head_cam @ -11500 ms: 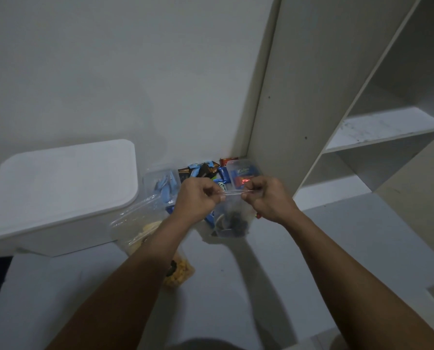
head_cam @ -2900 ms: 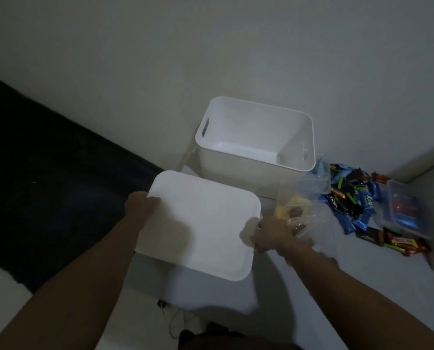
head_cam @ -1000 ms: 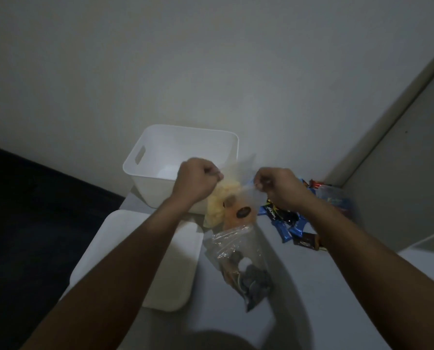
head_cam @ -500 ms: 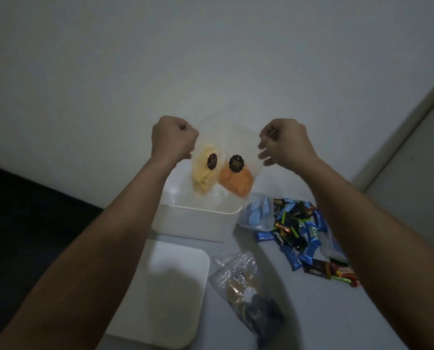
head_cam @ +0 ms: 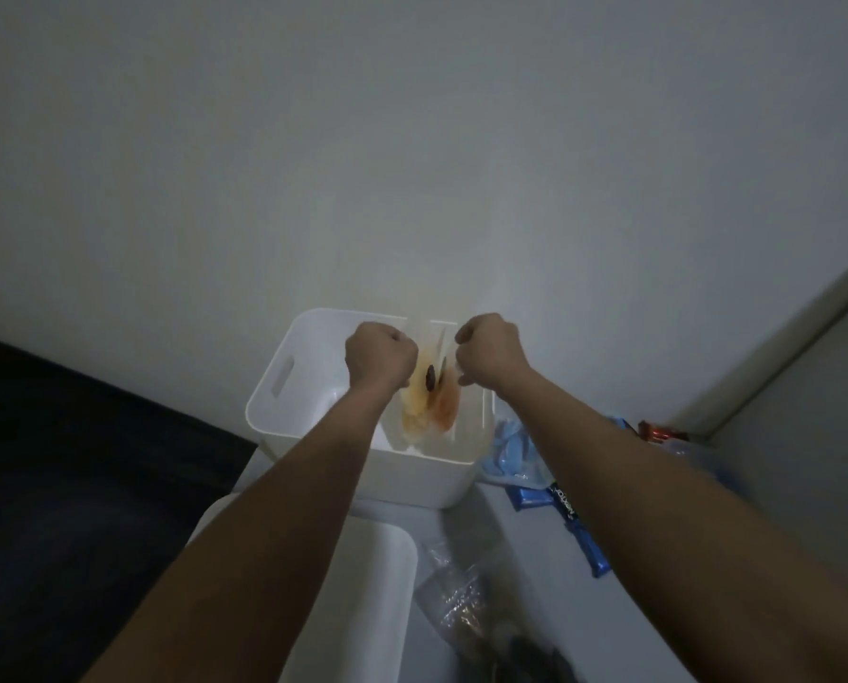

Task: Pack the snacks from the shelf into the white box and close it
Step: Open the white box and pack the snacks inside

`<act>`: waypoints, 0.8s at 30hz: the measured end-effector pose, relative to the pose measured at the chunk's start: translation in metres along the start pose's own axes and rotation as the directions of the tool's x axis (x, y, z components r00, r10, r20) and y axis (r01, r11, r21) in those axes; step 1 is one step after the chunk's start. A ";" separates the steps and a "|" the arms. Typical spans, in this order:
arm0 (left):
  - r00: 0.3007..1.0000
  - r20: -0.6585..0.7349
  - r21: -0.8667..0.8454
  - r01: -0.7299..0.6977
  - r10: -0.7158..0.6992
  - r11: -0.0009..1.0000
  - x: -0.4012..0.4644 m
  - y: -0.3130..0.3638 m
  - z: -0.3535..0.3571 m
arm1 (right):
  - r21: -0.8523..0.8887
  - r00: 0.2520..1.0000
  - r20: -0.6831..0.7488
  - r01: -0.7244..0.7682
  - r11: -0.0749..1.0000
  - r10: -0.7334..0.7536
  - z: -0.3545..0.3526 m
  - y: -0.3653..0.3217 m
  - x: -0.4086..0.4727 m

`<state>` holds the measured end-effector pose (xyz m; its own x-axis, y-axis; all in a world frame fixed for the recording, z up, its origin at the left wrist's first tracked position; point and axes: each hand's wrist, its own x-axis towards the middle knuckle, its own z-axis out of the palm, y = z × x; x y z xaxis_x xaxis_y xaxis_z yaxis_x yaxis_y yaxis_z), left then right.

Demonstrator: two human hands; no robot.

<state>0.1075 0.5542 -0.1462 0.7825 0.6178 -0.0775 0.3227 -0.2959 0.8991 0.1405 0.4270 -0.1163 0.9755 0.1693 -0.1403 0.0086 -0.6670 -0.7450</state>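
Note:
The open white box (head_cam: pixel 283 382) stands against the wall, with slot handles in its sides. My left hand (head_cam: pixel 380 357) and my right hand (head_cam: pixel 491 354) are both fisted on the top corners of a clear bag of yellow and orange chips (head_cam: pixel 431 401). The bag hangs folded between them, its lower half down inside the box. The box's white lid (head_cam: pixel 362 598) lies flat on the floor in front, partly under my left forearm.
A clear bag of dark snacks (head_cam: pixel 471 613) lies on the floor by the lid. A pale blue packet (head_cam: pixel 510 451) and blue wrapped bars (head_cam: pixel 584 534) are to the right of the box. A cabinet side (head_cam: pixel 806 367) rises at the far right.
The chip bag was held up spread out above the box half a second ago. Both hands have come closer together and lower, and the bag now dips into the box.

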 end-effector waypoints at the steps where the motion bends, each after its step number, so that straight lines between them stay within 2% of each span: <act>1: 1.000 0.011 -0.005 0.009 -0.009 1.000 0.003 -0.005 0.005 | -0.021 1.000 0.015 -0.007 1.000 0.007 0.005 0.002 0.003; 5: 0.998 0.053 -0.010 0.025 -0.025 1.000 0.012 -0.029 0.025 | -0.134 0.997 0.080 0.005 0.991 0.006 0.018 0.011 0.015; 7: 0.994 0.098 -0.003 0.038 -0.037 0.999 0.012 -0.042 0.033 | -0.228 0.984 0.171 -0.019 0.974 0.059 0.023 0.016 0.017; 11: 0.928 0.360 0.042 0.081 -0.090 0.996 0.002 -0.055 0.040 | -0.328 0.935 0.322 -0.039 0.944 0.151 0.029 0.025 0.018; 14: 0.884 0.444 0.046 0.143 -0.149 0.989 -0.006 -0.055 0.038 | -0.380 0.954 0.274 -0.009 0.925 0.122 0.022 0.024 0.013; 17: 0.878 0.434 0.055 0.196 -0.200 0.979 -0.005 -0.050 0.038 | -0.336 0.982 0.170 -0.016 0.942 0.077 0.014 0.029 0.013; 19: 0.888 0.418 0.087 0.172 -0.193 0.981 -0.004 -0.049 0.036 | -0.255 0.992 0.115 -0.012 0.967 0.043 0.005 0.033 0.011; 22: 0.937 0.344 0.056 0.050 -0.066 0.997 -0.013 -0.042 0.024 | -0.042 0.996 0.062 -0.056 0.998 0.059 -0.012 0.041 0.001; 24: 0.969 0.245 0.013 -0.034 0.030 0.999 -0.027 -0.039 0.015 | 0.002 0.995 0.068 -0.075 0.997 0.074 -0.024 0.050 -0.011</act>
<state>0.0819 0.5386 -0.1856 0.8983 0.4116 -0.1539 0.3030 -0.3264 0.8954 0.1351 0.3747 -0.1361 0.9563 0.1682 -0.2393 -0.0647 -0.6762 -0.7339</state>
